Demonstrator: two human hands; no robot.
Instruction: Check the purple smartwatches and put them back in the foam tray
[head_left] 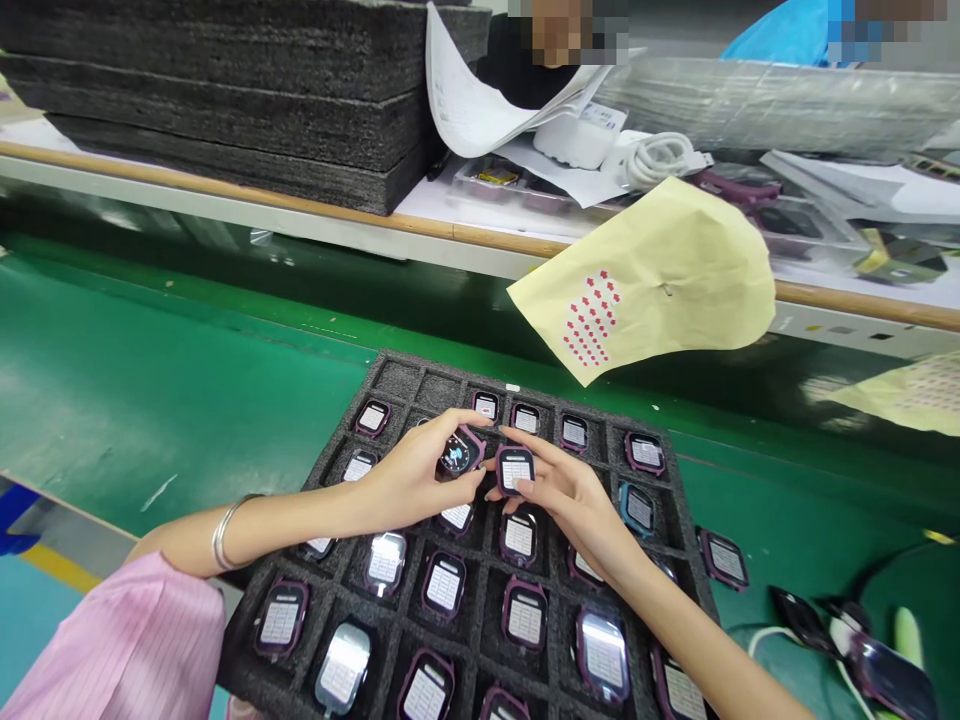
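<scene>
In the head view, my left hand [420, 468] holds a purple-framed smartwatch body [460, 452] between thumb and fingers; its dark screen shows a round dial. My right hand [566, 485] grips another purple-framed watch body [516, 468] with a pale, text-like screen. Both watches are close side by side, above a black foam tray [396, 378]. Smartwatch bodies sit in many of the tray's square compartments, mostly purple-framed, such as one watch [443, 585] below my hands. A blue-framed watch [637, 508] lies right of my right hand. My forearms cover part of the tray.
The tray rests on a green work surface [187, 370]. Beyond it, a shelf carries stacked black foam [225, 90], papers and a coiled white cable [660, 155]. A yellow sheet with red arrow stickers [645, 290] hangs from the shelf edge. Cables and devices [892, 670] lie right.
</scene>
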